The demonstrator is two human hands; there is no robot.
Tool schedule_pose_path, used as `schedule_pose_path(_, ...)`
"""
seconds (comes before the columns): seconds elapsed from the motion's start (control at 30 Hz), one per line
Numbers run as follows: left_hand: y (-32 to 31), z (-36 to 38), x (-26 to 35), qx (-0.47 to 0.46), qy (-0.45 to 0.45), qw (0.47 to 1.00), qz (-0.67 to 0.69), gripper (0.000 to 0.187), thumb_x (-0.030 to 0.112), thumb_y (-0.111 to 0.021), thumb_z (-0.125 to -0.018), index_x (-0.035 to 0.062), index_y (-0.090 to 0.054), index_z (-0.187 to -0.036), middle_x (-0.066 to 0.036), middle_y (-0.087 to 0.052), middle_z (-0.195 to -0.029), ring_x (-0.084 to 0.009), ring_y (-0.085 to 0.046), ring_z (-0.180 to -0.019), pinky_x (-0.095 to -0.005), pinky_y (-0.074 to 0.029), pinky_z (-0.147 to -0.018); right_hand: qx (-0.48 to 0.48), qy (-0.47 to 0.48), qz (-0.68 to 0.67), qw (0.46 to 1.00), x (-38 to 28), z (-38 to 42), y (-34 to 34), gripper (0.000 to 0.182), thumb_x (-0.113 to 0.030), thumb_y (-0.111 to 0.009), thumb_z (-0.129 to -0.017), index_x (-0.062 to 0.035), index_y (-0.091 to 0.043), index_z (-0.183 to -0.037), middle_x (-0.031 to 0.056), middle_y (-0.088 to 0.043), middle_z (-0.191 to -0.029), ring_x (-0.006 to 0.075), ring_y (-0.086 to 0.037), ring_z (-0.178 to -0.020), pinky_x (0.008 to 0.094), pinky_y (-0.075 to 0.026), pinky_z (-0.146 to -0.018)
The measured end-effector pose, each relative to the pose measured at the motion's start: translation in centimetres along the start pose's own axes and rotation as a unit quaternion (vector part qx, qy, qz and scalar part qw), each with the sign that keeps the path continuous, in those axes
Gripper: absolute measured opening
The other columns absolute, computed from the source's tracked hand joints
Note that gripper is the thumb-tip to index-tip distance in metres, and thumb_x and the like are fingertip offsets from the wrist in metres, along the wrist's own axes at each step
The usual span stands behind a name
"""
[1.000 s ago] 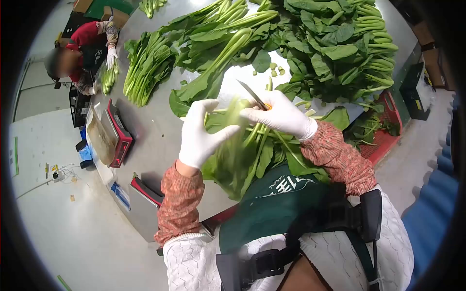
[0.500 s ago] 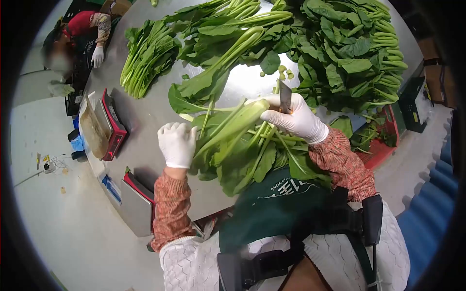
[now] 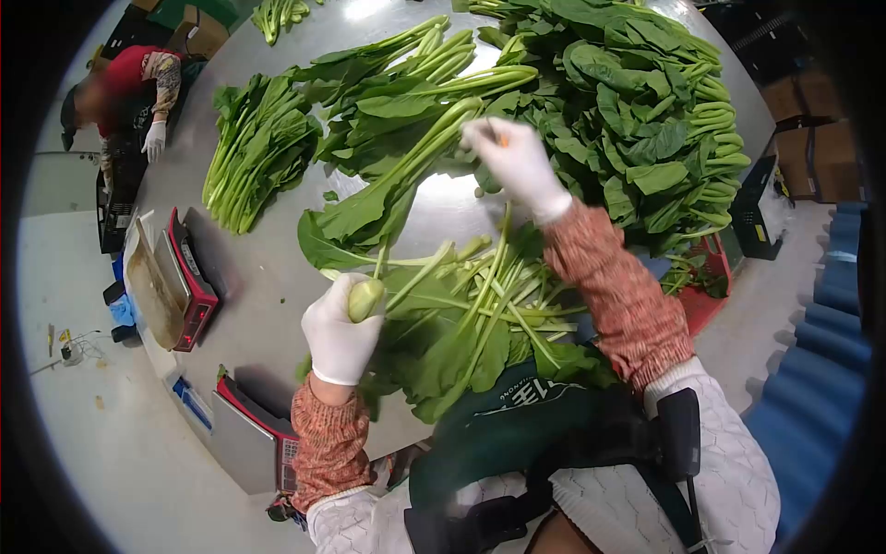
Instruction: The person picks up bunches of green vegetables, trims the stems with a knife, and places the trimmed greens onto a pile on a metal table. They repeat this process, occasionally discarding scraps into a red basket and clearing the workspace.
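My left hand (image 3: 340,334), in a white glove, is closed round a leafy green whose pale cut end (image 3: 365,297) shows at the fingers. My right hand (image 3: 521,166), also gloved, is closed beside the stem ends of a bunch of greens (image 3: 406,171). A small orange part of the knife (image 3: 503,140) shows between its fingers; the blade is hardly visible. Loose leaves and stalks (image 3: 461,314) lie between my hands and my apron.
A large pile of greens (image 3: 628,120) lies at the right, a smaller bunch (image 3: 260,152) at the left. Two red scales (image 3: 189,277) (image 3: 254,415) stand along the left edge. A red crate (image 3: 706,300) is at the right. Another person (image 3: 138,83) bends at the upper left.
My right hand has moved up and left, away from my left hand. The pale stem end has gone from near my right hand to my left hand, which has turned. The view has shifted.
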State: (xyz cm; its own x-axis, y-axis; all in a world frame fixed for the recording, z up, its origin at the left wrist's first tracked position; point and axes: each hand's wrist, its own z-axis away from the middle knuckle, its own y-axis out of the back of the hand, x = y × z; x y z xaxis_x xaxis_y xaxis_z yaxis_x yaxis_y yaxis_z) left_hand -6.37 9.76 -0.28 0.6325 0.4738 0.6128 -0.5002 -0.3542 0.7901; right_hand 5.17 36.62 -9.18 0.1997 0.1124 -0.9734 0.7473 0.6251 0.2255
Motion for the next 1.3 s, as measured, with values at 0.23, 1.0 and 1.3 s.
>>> schedule_pose_path(0.23,0.6,-0.5,-0.5,0.040,-0.054,0.995,-0.074,0.020,0.004,-0.073,-0.076,0.0063,-0.065,-0.093,-0.015,-0.067,-0.079,-0.0316,-0.068,-0.072,-0.0333,-0.053,-0.067,0.026,-0.042,0.344,0.938,5.5,-8.5,-1.2,0.041,-0.033,-0.072,-0.080,-0.0094,-0.064,-0.113,0.0169,-0.069,-0.103,0.0339,-0.067,-0.099,0.0429,-0.052,-0.088)
schedule_pose_path(1.0,1.6,0.1,2.0,0.106,-0.153,0.970,-0.156,0.033,0.003,-0.076,-0.071,0.0080,-0.067,-0.103,-0.012,-0.069,-0.090,-0.0289,-0.068,-0.079,-0.0347,-0.053,-0.072,-0.135,0.017,0.090,0.987,-3.9,1.2,-1.0,0.030,-0.027,-0.076,-0.084,-0.0030,-0.067,-0.099,0.0039,-0.070,-0.084,0.0111,-0.063,-0.079,0.0291,-0.051,-0.074)
schedule_pose_path(1.3,-1.0,0.6,6.7,0.152,-0.268,0.938,-0.161,0.051,0.002,-0.080,-0.062,0.0061,-0.066,-0.110,-0.010,-0.068,-0.098,-0.0306,-0.064,-0.089,-0.0380,-0.054,-0.077,-0.204,0.106,-0.052,0.972,-9.3,9.6,1.9,0.031,-0.017,-0.076,-0.084,0.0016,-0.065,-0.106,0.0111,-0.069,-0.090,0.0119,-0.062,-0.081,0.0294,-0.051,-0.076)
